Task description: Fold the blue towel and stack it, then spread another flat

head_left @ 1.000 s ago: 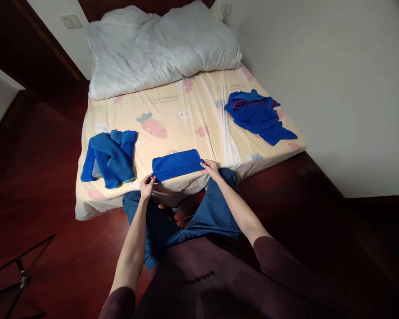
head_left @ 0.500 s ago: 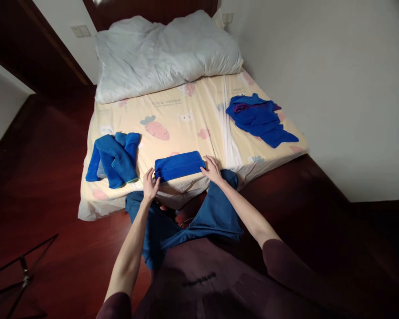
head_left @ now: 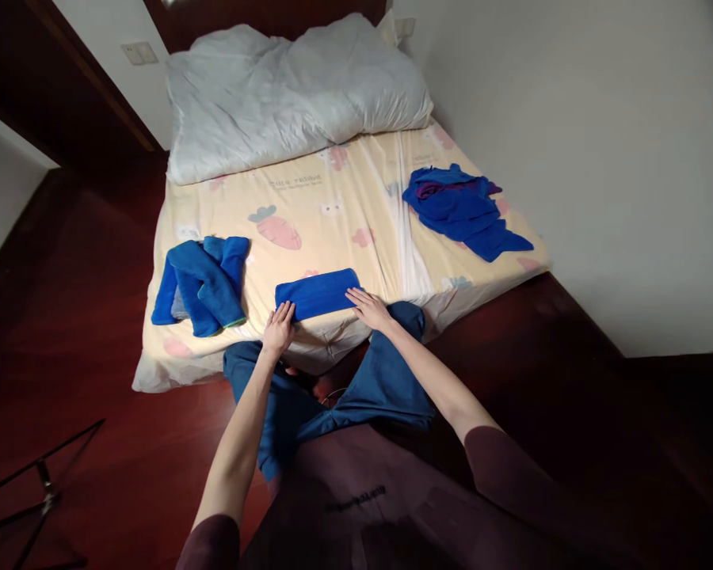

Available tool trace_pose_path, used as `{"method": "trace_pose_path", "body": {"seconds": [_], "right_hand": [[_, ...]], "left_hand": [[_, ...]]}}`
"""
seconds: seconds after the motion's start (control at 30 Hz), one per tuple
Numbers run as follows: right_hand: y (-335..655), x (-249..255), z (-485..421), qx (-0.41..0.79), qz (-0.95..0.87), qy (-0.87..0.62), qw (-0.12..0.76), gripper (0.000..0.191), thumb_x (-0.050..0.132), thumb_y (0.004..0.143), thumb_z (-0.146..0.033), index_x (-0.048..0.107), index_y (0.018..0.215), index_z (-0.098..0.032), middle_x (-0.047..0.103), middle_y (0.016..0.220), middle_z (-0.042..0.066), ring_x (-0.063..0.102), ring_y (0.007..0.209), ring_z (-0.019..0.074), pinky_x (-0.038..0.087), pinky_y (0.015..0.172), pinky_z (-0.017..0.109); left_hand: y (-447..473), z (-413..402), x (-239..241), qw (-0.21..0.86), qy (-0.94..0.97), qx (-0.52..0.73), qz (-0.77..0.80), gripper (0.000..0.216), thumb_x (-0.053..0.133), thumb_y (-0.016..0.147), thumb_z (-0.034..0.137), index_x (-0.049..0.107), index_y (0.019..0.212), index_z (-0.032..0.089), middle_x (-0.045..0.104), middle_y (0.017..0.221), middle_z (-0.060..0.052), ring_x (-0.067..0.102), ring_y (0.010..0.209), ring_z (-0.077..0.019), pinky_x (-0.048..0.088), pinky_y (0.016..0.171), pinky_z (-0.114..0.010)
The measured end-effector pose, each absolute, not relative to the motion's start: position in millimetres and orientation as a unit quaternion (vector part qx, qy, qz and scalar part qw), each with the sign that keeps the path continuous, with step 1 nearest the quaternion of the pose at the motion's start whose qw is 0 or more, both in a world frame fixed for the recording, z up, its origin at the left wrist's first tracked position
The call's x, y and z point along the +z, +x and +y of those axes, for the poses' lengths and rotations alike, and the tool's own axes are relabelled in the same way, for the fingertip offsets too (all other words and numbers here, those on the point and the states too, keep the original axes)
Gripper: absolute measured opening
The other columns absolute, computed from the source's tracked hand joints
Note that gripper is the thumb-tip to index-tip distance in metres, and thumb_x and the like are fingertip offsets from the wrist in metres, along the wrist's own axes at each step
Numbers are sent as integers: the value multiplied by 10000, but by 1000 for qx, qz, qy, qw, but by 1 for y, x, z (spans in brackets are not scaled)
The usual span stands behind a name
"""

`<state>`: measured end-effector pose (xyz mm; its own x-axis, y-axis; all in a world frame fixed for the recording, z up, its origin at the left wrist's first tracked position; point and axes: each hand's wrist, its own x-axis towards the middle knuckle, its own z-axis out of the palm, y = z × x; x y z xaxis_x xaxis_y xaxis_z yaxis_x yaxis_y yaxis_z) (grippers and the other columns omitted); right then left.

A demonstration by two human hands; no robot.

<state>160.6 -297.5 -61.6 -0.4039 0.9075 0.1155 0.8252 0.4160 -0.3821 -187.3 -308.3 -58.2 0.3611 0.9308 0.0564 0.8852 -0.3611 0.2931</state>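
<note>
A folded royal-blue terry towel (head_left: 317,290), a flat narrow rectangle, lies at the near edge of the bed, just in front of the person's knees. The left hand (head_left: 279,328) rests flat at its near left corner, fingers spread and extended onto the cloth, gripping nothing. The right hand (head_left: 367,307) lies palm-down at the near right corner in the same way, fingers splayed and touching the towel's edge, with nothing clasped in it. Both forearms are bare, with dark maroon sleeves (head_left: 511,475) pushed up towards the elbow.

The towel sits on a pale yellow bedsheet (head_left: 345,198) printed with cartoon figures, among them an orange carrot (head_left: 276,229) just beyond the towel. To the left, well apart, is a loose stack of rolled and folded blue towels (head_left: 205,279), one with a green edge. To the far right, near the wall, lies a rumpled heap of blue cloths (head_left: 460,210) with a purple piece showing on top. A crumpled white duvet (head_left: 291,87) covers the head of the bed. The person kneels in blue trousers (head_left: 386,380) on a dark red wooden floor (head_left: 95,317); thin black tripod legs (head_left: 39,484) show at the lower left.
</note>
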Motion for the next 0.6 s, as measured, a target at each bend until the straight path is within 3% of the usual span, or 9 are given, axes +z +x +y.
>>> {"method": "trace_pose_path", "body": {"seconds": [0.13, 0.3, 0.6], "right_hand": [[156, -59, -284, 140, -818, -534, 159, 612, 523, 932, -89, 561, 1533, -195, 510, 1606, 73, 454, 1527, 233, 408, 1257, 450], [142, -57, -269, 143, -793, -571, 157, 609, 529, 863, 6, 671, 1424, -185, 621, 1499, 90, 551, 1452, 252, 464, 1207, 446], [162, -65, -292, 186, -800, -545, 166, 613, 610, 828, 4, 694, 1393, -218, 644, 1473, 76, 588, 1417, 266, 470, 1204, 480]], "left_hand": [[-185, -298, -57, 115, 803, 118, 573, 711, 412, 873, 37, 490, 1572, 147, 458, 1620, -175, 429, 1521, -347, 351, 1235, -597], [-181, -292, -56, 126, 789, 147, 584, 664, 386, 898, 16, 550, 1524, 163, 526, 1568, -190, 492, 1478, -332, 435, 1190, -544], [-187, -320, -57, 161, 793, 124, 574, 663, 393, 900, -7, 589, 1495, 210, 575, 1535, -155, 523, 1450, -317, 558, 1077, -474]]}}
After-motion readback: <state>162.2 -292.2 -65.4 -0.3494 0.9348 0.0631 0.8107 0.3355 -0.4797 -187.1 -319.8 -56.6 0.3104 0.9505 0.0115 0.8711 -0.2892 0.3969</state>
